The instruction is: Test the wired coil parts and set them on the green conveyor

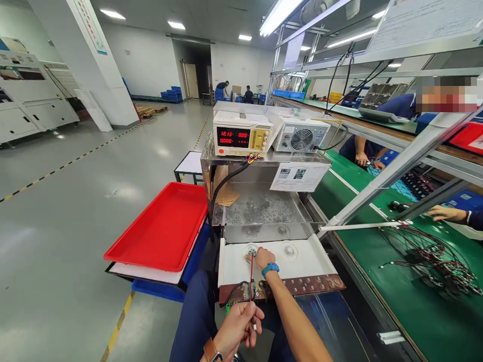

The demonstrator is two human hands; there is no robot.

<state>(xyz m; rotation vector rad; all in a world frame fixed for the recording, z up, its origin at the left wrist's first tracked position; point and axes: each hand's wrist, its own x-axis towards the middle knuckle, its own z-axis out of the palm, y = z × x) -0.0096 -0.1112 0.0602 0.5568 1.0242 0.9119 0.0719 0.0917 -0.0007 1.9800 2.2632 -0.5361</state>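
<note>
The right hand (263,258), wearing one blue wristband (270,269), reached far onto the white tray (309,261), its fingers closed on one small round part (251,250). One red wire (251,274) ran from that part back to the near left hand (238,326), which pinched its end between curled fingers. Two red trays were in view, one (162,226) to the left. Beyond stood two power units: one (241,134) with red digits, one (302,136) with a fan.
</note>
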